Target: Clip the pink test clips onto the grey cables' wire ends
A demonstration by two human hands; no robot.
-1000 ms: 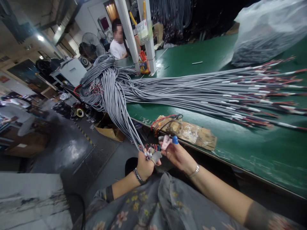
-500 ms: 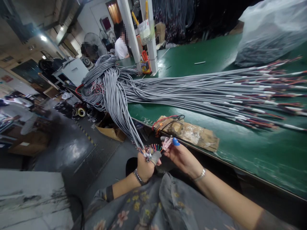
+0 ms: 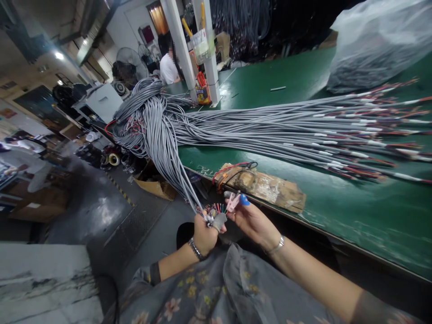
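My left hand (image 3: 204,234) is closed around the end of a grey cable (image 3: 187,191) that hangs from the big bundle of grey cables (image 3: 236,123). Thin coloured wires (image 3: 218,208) fan out above its fingers, one of which wears a grey finger cot. My right hand (image 3: 251,220) sits just to the right, with a blue cot on one fingertip. It pinches a small pink tool (image 3: 233,201) against the wire tips.
The cable bundle lies across a green table (image 3: 337,202) and spills over its left end. A taped cardboard pad (image 3: 266,186) with red and black leads lies at the near edge. A filled plastic bag (image 3: 374,45) sits at the far right. Other people work at the back left.
My right hand has shifted slightly along the fanned wires, back toward the left hand. The left hand keeps its hold on the cable end. The view wobbles a little.
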